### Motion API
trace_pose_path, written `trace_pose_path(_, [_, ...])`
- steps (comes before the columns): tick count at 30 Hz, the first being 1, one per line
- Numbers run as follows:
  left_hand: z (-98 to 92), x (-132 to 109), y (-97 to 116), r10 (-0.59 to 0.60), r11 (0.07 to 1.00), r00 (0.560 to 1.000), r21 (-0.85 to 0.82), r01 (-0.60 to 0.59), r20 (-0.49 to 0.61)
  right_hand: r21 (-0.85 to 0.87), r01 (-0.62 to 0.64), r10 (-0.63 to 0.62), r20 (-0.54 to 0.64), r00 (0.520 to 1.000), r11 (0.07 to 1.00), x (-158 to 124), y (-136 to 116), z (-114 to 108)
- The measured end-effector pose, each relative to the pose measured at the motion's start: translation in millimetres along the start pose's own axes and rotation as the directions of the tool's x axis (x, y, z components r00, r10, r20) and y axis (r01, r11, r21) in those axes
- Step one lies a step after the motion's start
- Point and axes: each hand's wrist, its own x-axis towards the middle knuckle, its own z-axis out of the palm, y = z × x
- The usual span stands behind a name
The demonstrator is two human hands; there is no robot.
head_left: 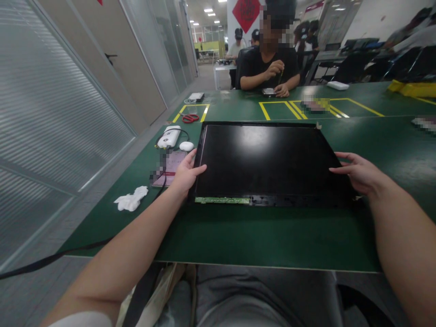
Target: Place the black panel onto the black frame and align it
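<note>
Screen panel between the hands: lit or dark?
Dark. The screen panel shows black with no image; the pale patch near its far edge looks like a reflection. Whether it has power: cannot tell.

Black screen panel (269, 168); green table (265, 236); red scissors (190, 118).

The room was fairly dim, lit from ceiling lights (208, 10) that showed bright at the back. A soft white glare sat on the panel (272, 165), and a paler sheen lay on the table (272, 240) at right. Background people (237, 47) looked soft. Wide-angle distortion tilted the door (119, 59) and blinds (57, 91); coarse pixel blocks masked part of the phone (175, 165).
</note>
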Motion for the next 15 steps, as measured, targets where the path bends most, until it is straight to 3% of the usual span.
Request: trace_pose_path(15, [0.6, -1.4, 0.1, -0.039, 0.999, 0.999, 0.026, 0.039, -0.008, 0.047, -0.062, 0.062, 0.003, 0.998, 0.997, -8.0, -6.3, 3.9])
